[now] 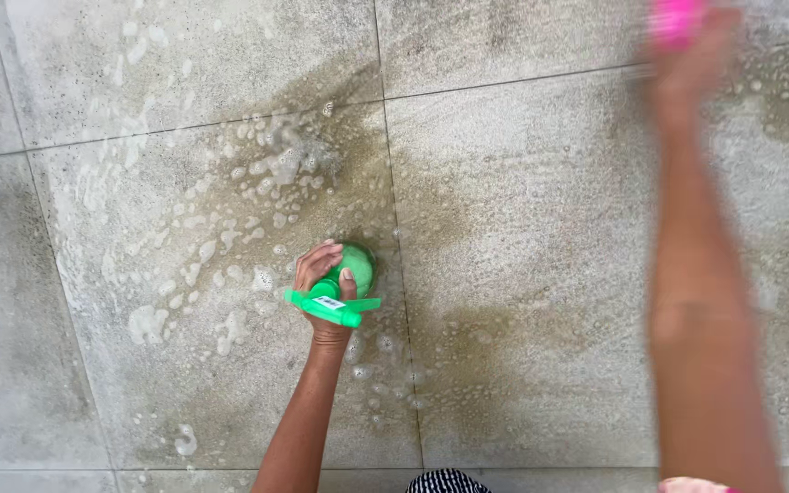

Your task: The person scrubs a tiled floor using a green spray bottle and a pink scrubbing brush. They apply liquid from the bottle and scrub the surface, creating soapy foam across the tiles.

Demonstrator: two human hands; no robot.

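left hand: fingers wrapped shut around the neck of a green plastic trigger spray bottle, thumb across the top. Firm hold.
spray bottle: seen from straight above, so it stands upright on or just over the floor. Round green body sits under the hand; the bright green trigger head points toward lower right.
right hand: stretched far out to the upper right, motion-blurred. Closed over a pink object, probably a brush or sponge; blur hides which. Finger spread not readable beyond that they curl on it.
floor: large grey stone-look tiles with thin grout lines, wet, brownish dirty streaks.
foam: white suds patches cover the tile above and left of the bottle, scattered bubbles below it too. Thinner bubbles near the pink object.
key relation: bottle is near the body, centre-left; pink object is well apart, up at the far right corner. Left hand is the one on the bottle, right arm is nowhere near it.
edge: striped cloth at the bottom edge, likely the person's clothing.
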